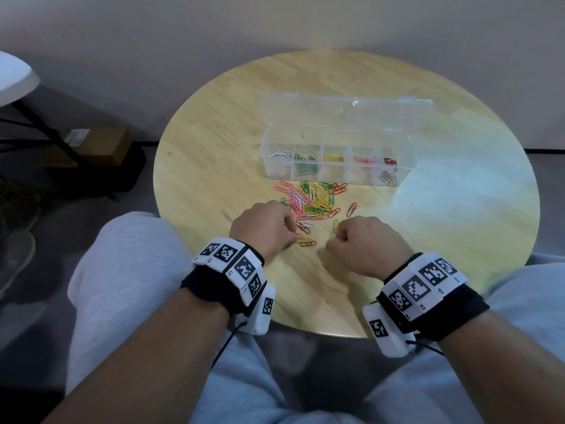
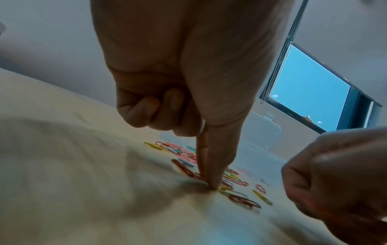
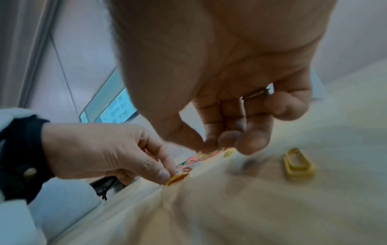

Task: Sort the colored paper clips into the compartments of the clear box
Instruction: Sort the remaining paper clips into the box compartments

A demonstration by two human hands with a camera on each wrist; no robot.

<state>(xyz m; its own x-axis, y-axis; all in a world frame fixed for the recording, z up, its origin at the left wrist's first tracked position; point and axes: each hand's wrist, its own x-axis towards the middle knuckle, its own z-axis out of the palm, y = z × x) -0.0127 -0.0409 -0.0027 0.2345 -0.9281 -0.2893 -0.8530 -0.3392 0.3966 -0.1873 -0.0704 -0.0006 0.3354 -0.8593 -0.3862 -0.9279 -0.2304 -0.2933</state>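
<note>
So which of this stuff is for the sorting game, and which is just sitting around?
For the job:
- clear box, lid open, clips already in its compartments
- loose paper clips on the table
- left hand, pinching a clip at the pile's edge
- right hand, fingers curled beside a yellow clip

Just lying about:
- cardboard box on the floor
- white table at the left
</note>
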